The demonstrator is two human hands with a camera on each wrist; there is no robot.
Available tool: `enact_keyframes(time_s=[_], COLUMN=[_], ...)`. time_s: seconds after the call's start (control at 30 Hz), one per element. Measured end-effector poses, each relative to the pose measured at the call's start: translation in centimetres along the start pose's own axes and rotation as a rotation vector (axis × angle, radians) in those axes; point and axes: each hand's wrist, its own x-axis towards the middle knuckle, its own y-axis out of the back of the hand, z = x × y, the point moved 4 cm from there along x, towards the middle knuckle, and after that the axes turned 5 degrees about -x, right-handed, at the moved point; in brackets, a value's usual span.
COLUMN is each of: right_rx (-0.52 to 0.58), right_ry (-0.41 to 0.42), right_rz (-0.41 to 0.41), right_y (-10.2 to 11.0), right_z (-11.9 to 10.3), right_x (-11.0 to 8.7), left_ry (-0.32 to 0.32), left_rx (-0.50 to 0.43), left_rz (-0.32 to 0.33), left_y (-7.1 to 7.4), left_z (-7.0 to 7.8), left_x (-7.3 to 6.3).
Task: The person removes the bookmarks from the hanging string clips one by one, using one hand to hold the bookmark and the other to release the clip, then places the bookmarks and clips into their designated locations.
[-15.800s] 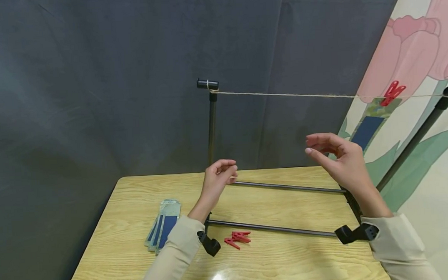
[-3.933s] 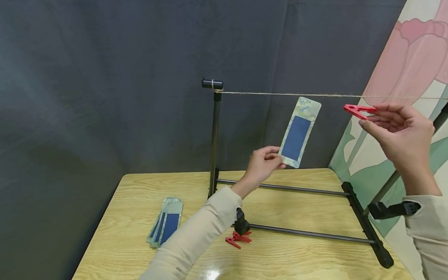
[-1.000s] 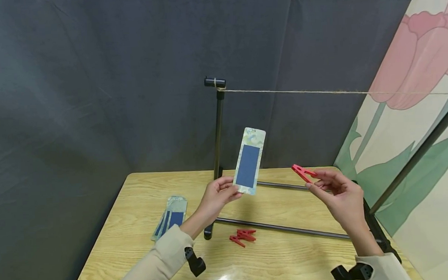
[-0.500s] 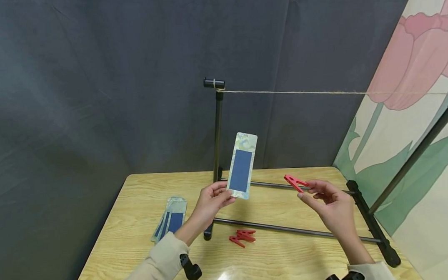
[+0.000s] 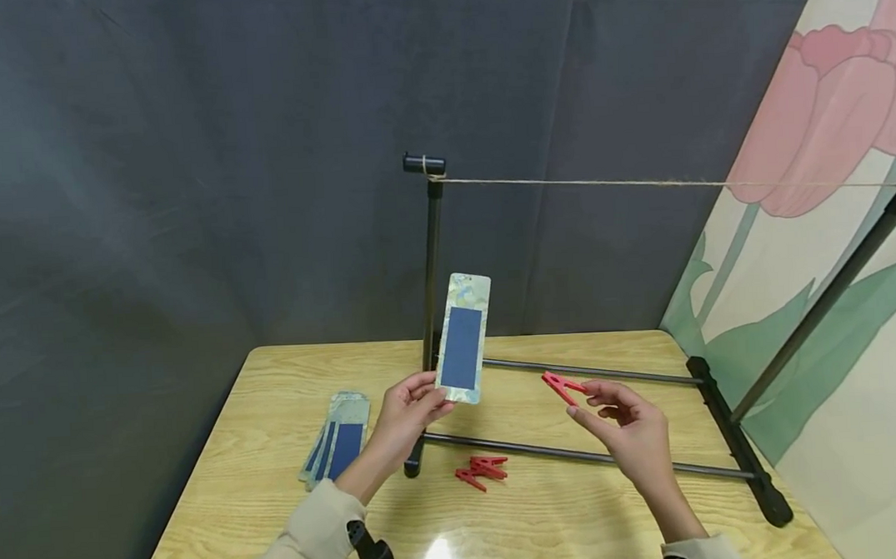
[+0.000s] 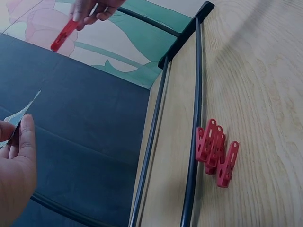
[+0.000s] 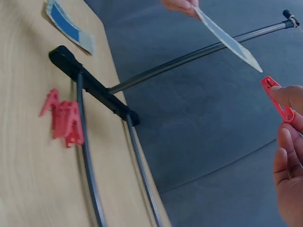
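Note:
My left hand [image 5: 411, 414] pinches the lower end of a bookmark [image 5: 463, 337], a narrow pale card with a dark blue panel. It stands nearly upright, tilted slightly right, below the string [image 5: 564, 181]. To its right, my right hand [image 5: 633, 430] pinches the legs of a red clothespin [image 5: 560, 385] between thumb and fingers. The clothespin's tip points left and is apart from the card. In the right wrist view the bookmark [image 7: 229, 41] appears nearly edge-on, close to the clothespin [image 7: 274, 97]. Several red clothespins [image 5: 482, 471] lie bunched on the table beside the front bar.
A fanned stack of similar bookmarks [image 5: 347, 442] lies at the table's left. The black stand has a left post [image 5: 431, 263], a right post [image 5: 817, 305], two low bars and a right foot [image 5: 741, 446]. A dark curtain [image 5: 263, 171] hangs behind the wooden table [image 5: 541, 517].
The bookmark and clothespin that hung at the string's right end came off it; my left hand now holds the bookmark, my right the clothespin. Both hands have since moved down and left.

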Motion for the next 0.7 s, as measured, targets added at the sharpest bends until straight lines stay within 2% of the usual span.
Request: enact_keyframes(time_s=[0.2, 0.4, 0.7], right_rx=[0.025, 0.077, 0.059], right_ry=[-0.037, -0.056, -0.055], right_rz=[-0.034, -0.049, -0.092], right_y=[-1.2, -2.2, -3.3], right_z=[1.2, 4.2, 6.2], right_x=[-0.6, -0.5, -0.7], left_ry=[0.008, -0.003, -0.014], left_rx=[-0.003, -0.020, 0.012], left_rz=[0.025, 0.048, 0.058], left_y=[0.8, 1.4, 3.1], left_z=[-0.4, -0.6, -0.7], left_x=[-0.2, -0.5, -1.2])
